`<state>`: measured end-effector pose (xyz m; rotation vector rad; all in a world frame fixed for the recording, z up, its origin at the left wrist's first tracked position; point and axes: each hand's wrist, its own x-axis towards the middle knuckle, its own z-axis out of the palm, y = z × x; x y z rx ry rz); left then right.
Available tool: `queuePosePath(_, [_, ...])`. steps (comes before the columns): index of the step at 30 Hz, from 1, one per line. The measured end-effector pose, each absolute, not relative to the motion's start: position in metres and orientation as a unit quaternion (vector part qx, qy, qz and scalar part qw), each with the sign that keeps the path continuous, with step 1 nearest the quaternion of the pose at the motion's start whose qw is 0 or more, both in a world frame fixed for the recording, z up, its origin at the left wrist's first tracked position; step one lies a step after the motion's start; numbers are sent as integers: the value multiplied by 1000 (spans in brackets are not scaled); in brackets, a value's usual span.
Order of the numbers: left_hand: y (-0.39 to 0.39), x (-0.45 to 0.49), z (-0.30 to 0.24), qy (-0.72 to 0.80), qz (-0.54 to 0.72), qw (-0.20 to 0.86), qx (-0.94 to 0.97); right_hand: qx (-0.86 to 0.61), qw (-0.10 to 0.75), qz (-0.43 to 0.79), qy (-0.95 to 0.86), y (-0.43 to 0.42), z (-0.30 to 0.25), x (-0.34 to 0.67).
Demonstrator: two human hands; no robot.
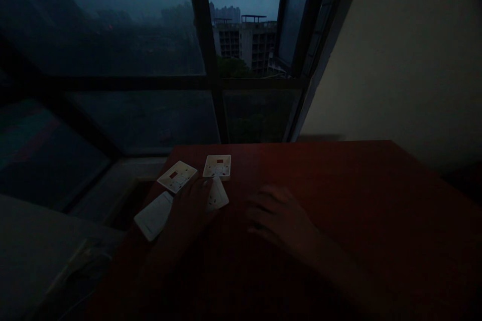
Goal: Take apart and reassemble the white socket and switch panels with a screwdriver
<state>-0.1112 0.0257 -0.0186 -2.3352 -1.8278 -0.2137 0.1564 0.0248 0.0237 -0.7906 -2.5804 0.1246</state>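
Observation:
Several white socket plates lie on the left part of a dark red table [339, 185]. My left hand [190, 208] rests over one plate [217, 195], its fingers touching it; the room is too dark to see a grip. Two more plates, one with a red mark [176, 176] and another [217, 166], lie just beyond my fingers. A plain white plate [153, 215] sits at the table's left edge beside my wrist. My right hand [276, 213] lies palm down on the bare tabletop, fingers loosely curled, holding nothing.
A large window [150, 60] with dark frames fills the back, showing buildings at dusk. A pale wall [414, 60] stands at the right. A grey ledge [45, 251] with a cable runs left of the table. The scene is very dim.

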Motion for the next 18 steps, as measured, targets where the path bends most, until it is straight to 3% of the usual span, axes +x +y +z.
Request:
queuePosePath(8, [27, -118, -10, -645, -19, 87, -759, -263, 192, 59, -944, 6, -39, 120])
queuePosePath(18, [28, -129, -19, -626, -62, 121, -768, -249, 203, 181, -930, 3, -39, 94])
